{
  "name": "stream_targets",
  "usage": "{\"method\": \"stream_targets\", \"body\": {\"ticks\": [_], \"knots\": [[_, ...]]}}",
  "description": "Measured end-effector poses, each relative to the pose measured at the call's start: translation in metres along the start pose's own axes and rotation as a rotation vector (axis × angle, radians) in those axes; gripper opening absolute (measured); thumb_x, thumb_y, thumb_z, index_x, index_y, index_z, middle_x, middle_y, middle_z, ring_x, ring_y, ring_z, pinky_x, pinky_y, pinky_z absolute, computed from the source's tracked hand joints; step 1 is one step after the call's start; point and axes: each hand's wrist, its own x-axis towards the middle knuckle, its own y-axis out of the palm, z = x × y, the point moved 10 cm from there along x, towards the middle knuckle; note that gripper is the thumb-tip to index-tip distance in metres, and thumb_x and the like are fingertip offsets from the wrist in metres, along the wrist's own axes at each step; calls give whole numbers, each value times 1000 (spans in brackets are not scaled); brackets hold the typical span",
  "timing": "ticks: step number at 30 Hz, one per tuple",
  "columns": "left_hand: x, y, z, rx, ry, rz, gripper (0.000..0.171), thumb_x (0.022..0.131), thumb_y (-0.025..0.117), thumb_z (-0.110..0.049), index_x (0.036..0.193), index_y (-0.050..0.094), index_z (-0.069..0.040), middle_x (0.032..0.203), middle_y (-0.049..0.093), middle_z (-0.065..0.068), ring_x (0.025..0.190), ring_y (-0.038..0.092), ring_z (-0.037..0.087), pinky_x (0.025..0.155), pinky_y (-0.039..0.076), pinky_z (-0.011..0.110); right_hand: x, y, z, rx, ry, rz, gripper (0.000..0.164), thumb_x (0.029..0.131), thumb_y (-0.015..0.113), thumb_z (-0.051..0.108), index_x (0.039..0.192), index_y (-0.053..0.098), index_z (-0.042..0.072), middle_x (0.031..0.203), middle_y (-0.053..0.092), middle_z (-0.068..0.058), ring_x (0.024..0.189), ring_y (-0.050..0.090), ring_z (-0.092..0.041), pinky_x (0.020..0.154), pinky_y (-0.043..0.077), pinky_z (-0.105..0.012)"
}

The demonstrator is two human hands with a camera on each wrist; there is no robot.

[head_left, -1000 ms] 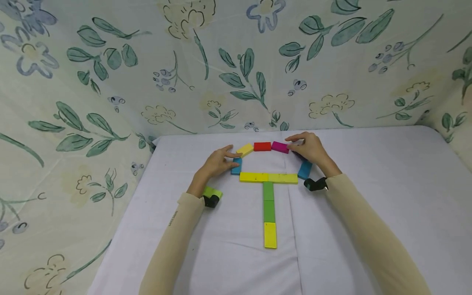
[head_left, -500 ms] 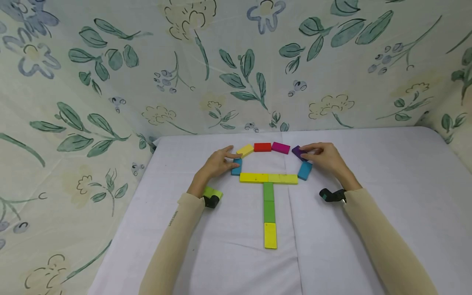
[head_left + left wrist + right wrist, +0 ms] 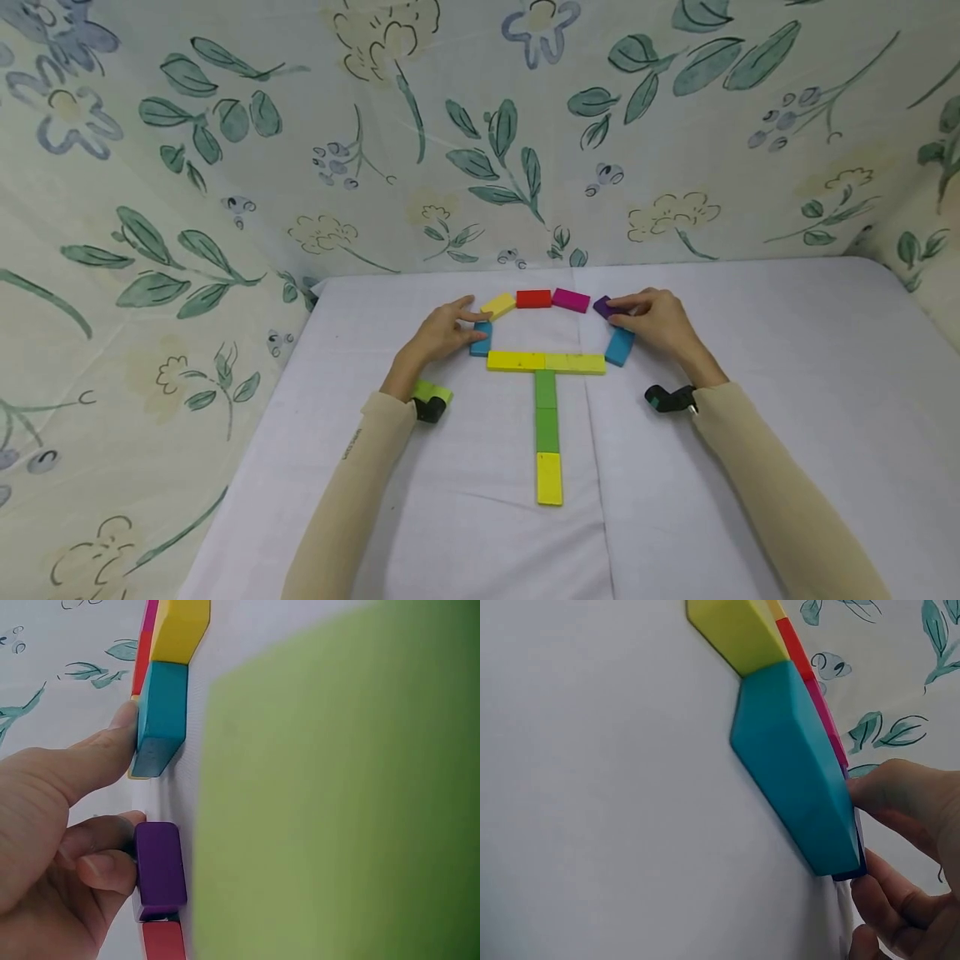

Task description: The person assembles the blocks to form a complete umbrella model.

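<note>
The right hand [image 3: 663, 325] pinches the purple block [image 3: 603, 307] at the far right of the block arc [image 3: 533, 299]. The left hand [image 3: 442, 327] touches the left blue block [image 3: 481, 342]; whether it grips, I cannot tell. The T of blocks [image 3: 546, 392]: joined. Outstanding, I judge: the gap between the purple block and the magenta block [image 3: 571, 301]. My left wrist view adds a second purple block [image 3: 160, 862] and a further red block [image 3: 163, 941] beside it, unseen in my head view.

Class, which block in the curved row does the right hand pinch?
The purple block, between the magenta block and the blue block on the right. It is the only purple one there, and the right hand pinches no other.
</note>
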Motion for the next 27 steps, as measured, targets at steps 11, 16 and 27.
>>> {"method": "stream_targets", "body": {"ticks": [11, 16, 27], "knots": [[0, 0, -4, 5, 22, -9, 42, 95, 76, -31, 136, 69, -30, 170, 33, 4, 142, 48, 32, 122, 36, 50, 1, -1, 11, 28, -12, -35, 28, 94, 77, 17, 120, 78, 7, 108, 63, -18, 98, 50, -29, 77, 41, -33], [1, -1, -5, -2, 24, -9, 41, 95, 76, -30, 135, 69, -30, 170, 33, 3, 138, 49, 32, 122, 35, 51, -1, 2, 10, 19, -7, -39, 29, 95, 76, 19, 121, 77, 7, 108, 62, -18, 97, 50, -30, 77, 40, -33], [0, -1, -2, 14, 10, 0, 41, 95, 76, -31, 136, 68, -30, 170, 32, 3, 141, 46, 31, 124, 33, 51, 0, 8, 7, 33, -9, -39, 31, 95, 76, 21, 124, 76, 8, 111, 62, -17, 95, 50, -29, 76, 40, -32]]}}
